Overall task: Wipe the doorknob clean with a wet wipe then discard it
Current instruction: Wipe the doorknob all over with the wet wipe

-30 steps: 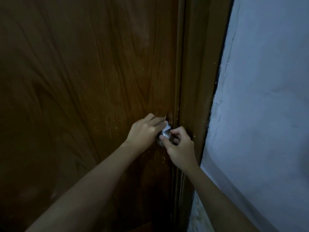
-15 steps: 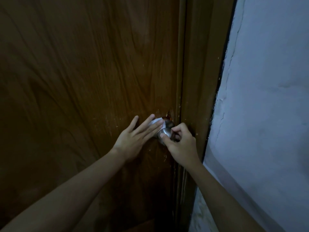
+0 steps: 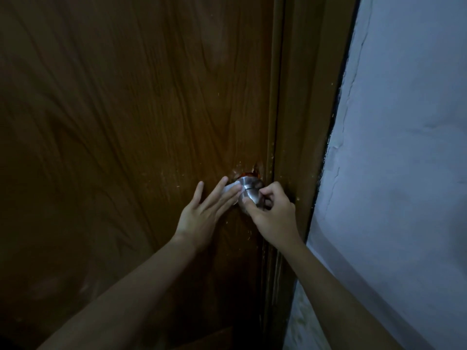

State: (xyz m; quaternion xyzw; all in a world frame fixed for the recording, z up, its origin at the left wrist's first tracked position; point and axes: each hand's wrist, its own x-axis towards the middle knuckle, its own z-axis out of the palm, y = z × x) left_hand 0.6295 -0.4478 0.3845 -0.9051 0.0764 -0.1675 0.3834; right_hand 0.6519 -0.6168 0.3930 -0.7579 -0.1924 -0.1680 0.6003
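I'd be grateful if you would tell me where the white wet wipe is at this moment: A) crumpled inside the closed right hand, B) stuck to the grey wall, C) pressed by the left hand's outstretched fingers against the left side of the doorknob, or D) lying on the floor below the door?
C: the wet wipe sits under the flat, spread fingers of the left hand at the doorknob, while the right hand pinches the knob itself.
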